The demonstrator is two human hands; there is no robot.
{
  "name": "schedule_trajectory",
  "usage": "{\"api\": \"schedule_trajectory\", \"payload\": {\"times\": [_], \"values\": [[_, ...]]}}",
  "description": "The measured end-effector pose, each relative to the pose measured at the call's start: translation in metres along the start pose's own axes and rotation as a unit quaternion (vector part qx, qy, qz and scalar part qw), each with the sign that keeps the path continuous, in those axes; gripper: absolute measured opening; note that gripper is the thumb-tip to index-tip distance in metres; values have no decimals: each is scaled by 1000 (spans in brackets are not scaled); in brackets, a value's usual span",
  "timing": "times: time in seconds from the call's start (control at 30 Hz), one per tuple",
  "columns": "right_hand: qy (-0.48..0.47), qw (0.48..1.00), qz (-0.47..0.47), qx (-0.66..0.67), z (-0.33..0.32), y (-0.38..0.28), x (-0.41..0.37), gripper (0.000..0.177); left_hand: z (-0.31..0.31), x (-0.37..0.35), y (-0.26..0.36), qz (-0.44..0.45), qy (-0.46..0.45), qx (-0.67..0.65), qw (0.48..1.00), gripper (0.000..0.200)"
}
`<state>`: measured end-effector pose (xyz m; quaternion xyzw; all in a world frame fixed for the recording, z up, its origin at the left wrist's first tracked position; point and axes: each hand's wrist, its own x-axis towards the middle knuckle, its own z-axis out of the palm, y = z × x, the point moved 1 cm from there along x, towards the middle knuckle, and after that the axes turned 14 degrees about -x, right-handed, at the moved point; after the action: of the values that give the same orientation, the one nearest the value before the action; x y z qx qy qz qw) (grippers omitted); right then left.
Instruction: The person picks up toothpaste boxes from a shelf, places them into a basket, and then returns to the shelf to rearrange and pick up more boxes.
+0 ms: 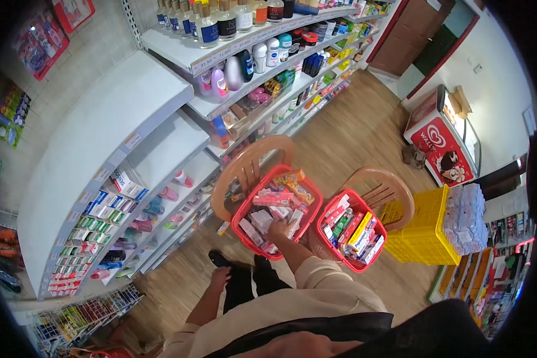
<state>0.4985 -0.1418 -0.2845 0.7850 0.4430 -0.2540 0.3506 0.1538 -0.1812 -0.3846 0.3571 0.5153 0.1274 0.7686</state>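
My right hand (280, 230) reaches into the left red basket (317, 206), its fingers among white and pink boxes (261, 221); whether it grips one cannot be made out. Orange packets (301, 188) lie at the far side of that basket, which rests on a brown plastic chair (249, 156). To its right, a second red basket (357, 268) on another brown chair (400, 190) holds toothpaste-like boxes (359, 235). My left hand (221, 275) hangs low beside my dark trousers, with no object visible in it; its fingers are small and unclear.
Curved white shelving (95, 107) stands at the left, with small boxes on its lower tier. Bottles (227, 24) line the shelf ahead. A yellow crate (417, 224) with wrapped bottles (464, 218) stands at right, and a red freezer (438, 140) is behind it.
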Motion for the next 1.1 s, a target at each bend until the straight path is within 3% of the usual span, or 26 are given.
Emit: {"api": "schedule_trajectory", "payload": {"times": [0.07,0.1,0.17,0.2,0.27,0.3,0.33,0.37,0.43,0.5,0.53,0.6,0.63,0.67,0.7,0.73,0.77,0.83,0.87,0.9,0.93,0.97,1.03,1.07,1.1], "values": [[42,996,18,70,2,1,-1,89,62,3,30,-174,87,-108,975,38],[85,986,38,139,0,5,-2,86,74,5,28,-175,90,-113,974,38],[83,979,31,186,-11,17,1,81,93,12,18,-157,-2,-167,973,33],[81,968,27,237,-17,23,0,77,95,20,7,-156,1,-174,972,33],[58,960,-21,273,-23,42,5,76,99,40,-4,4,-55,-61,997,33],[30,947,-65,312,-23,53,11,75,101,37,7,11,-51,-71,996,33],[112,925,-100,350,-18,62,11,67,105,33,33,-40,-100,-135,985,35],[118,926,-109,341,-17,71,3,67,109,27,60,-89,-150,-197,965,37],[43,788,-157,594,-24,88,-28,60,128,14,104,-44,-105,-240,964,51],[-43,718,-213,661,-44,105,-69,55,136,-26,164,-50,-120,-357,925,70],[-66,692,-254,672,-56,112,-84,53,134,-41,189,-41,-115,-363,924,70],[-85,659,-401,631,-84,119,-101,56,129,-64,227,-45,-266,-470,841,88],[-101,643,-486,583,-102,119,-108,60,119,-64,228,-54,-337,-455,823,99],[-105,645,-493,574,-124,117,-119,60,123,-78,242,-31,-350,-427,833,99],[-58,646,-588,484,-150,112,-133,61,130,-99,258,-7,-362,-398,843,98],[-11,632,-673,385,-169,105,-140,63,129,-116,262,9,-298,-313,902,99],[-126,628,-659,394,-177,96,-135,60,112,-93,239,-6,-341,-295,893,92],[-190,576,-687,399,-200,60,-165,61,138,-118,232,34,-383,-372,845,81],[-195,573,-695,388,-205,47,-176,61,143,-115,225,42,-364,-367,855,76],[-181,605,-688,357,-209,35,-185,58,146,-113,216,49,-346,-362,864,71],[-166,635,-680,325,-212,23,-191,55,152,-122,210,111,-305,-389,862,65],[-168,632,-688,316,-213,11,-195,55,150,-132,206,121,-299,-390,863,65],[-188,684,-603,365,-205,-10,-200,50,143,-152,202,212,-158,-370,891,60],[-173,696,-589,373,-202,-22,-201,47,118,-115,173,174,-284,-511,792,57],[-176,695,-593,367,-197,-35,-201,47,112,-120,176,180,-279,-513,792,57]]}}
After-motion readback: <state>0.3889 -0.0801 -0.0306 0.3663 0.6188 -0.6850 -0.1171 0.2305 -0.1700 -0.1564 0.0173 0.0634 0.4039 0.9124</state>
